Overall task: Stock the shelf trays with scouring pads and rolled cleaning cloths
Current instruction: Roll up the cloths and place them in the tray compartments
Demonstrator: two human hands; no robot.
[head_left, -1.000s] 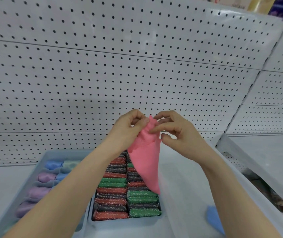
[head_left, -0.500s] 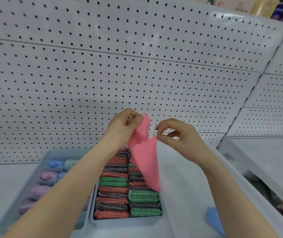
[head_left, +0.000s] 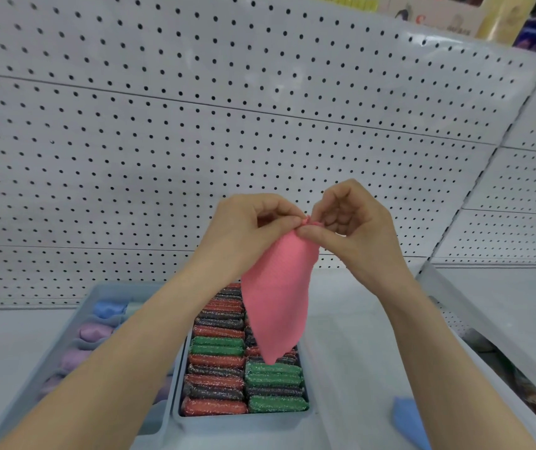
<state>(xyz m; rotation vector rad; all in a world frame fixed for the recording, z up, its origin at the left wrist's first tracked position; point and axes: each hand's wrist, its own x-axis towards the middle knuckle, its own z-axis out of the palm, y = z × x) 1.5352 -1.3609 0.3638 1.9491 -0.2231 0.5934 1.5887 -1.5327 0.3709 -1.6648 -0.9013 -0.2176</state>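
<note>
A pink cleaning cloth hangs unrolled in the air above the shelf. My left hand and my right hand pinch its top edge side by side, fingertips almost touching. Below it stands a blue-grey tray packed with red, green and dark glittery scouring pads in two columns. To its left a second tray holds rolled cloths in blue, pink and lilac, partly hidden by my left forearm.
White pegboard backs the shelf. A loose blue cloth lies on the white shelf at the lower right. A slanted divider panel rises on the right, with packaged goods behind it. Boxes sit on top at the far upper right.
My right hand has come back to the cloth's top and pinches it beside my left hand. Both hands have risen slightly, and the cloth hangs narrower.
</note>
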